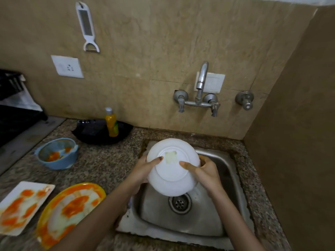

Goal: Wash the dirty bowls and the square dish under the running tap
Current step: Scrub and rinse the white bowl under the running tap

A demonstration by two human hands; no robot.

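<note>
A white bowl [172, 171] is held over the steel sink [208, 225] with its underside turned toward me. My left hand [143, 169] grips its left rim, thumb on the base. My right hand [203, 171] grips the right rim, thumb lying on the base too. The tap [201, 82] on the wall above shows no stream of water that I can make out. On the counter to the left stand a blue bowl [58, 154] with orange smears, a white square dish [23, 207] with orange stains, and a yellow-rimmed bowl [70, 211], also stained.
A yellow soap bottle [112, 123] stands in a black pan [101, 131] behind the blue bowl. A black rack [12, 98] sits at the far left. The sink drain [179, 202] lies below the bowl. A wall rises close on the right.
</note>
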